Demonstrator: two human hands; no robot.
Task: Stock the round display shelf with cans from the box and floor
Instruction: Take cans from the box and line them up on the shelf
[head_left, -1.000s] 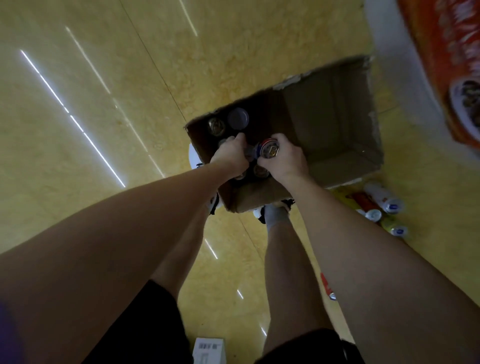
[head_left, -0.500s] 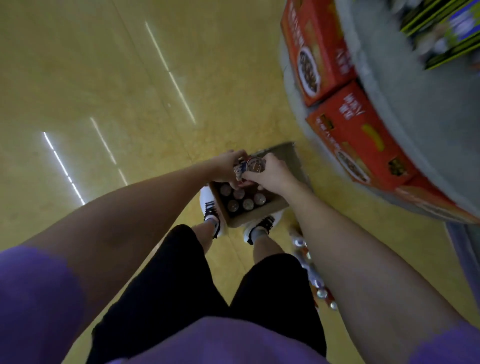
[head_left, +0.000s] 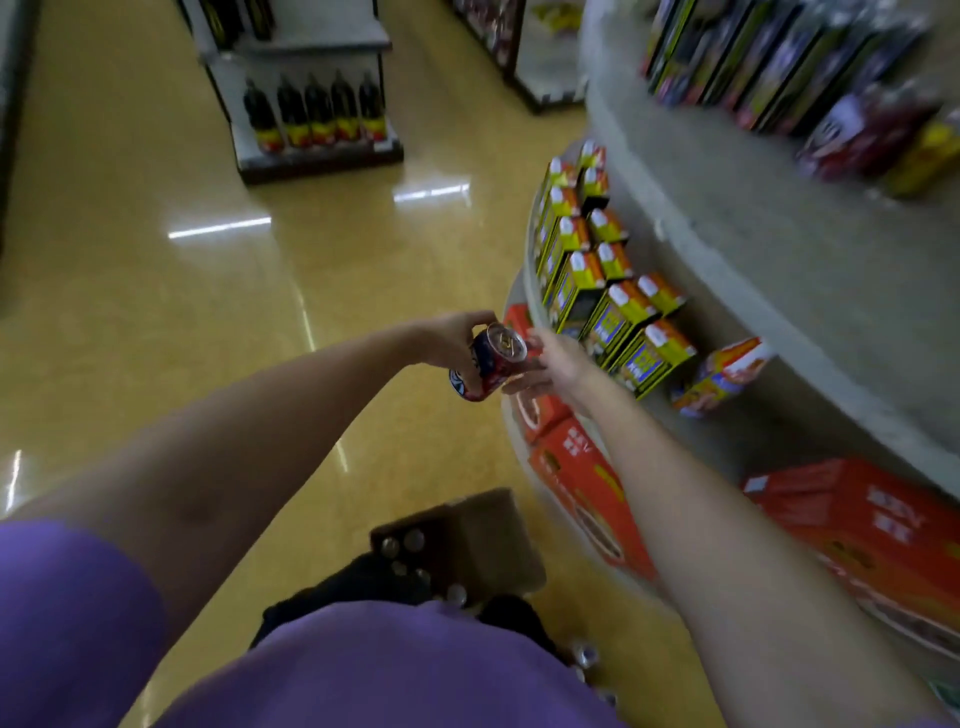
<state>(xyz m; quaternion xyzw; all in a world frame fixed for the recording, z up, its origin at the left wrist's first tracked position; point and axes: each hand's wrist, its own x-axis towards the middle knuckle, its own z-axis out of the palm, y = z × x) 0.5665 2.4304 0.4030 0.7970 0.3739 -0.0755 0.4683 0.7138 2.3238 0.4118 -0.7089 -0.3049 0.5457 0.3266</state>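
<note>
**Cans lifted from the box to shelf height**

Both hands have risen from the box, where they were reaching among the cans a second ago, and the view has swung up from the floor to take in the aisle and the shelving.

Head view: the left hand (head_left: 451, 340) grips a red can (head_left: 491, 362), fingers curled round its body, the can tilted so its silver top faces the camera. A second can's end seems to show just below it, though blur makes that uncertain. The right hand (head_left: 553, 366) is at the can's right side, fingertips touching it from beneath; whether those fingers curl round the can or merely support it cannot be told. Both hands meet in front of the rim of the round display shelf (head_left: 737, 291), beside the middle tier, where yellow-and-black cartons (head_left: 605, 291) stand in rows. A tilted red-and-yellow pack (head_left: 727, 376) lies further right on the same tier. Red cases (head_left: 587, 483) line the bottom tier.

Below the arms, the cardboard box (head_left: 493, 540) sits on the yellow floor (head_left: 156, 312) with several can tops (head_left: 402, 543) visible inside. More loose cans (head_left: 584, 654) lie on the floor near the person's purple shirt (head_left: 389, 670). A far shelf holds dark bottles (head_left: 317, 111).
</note>
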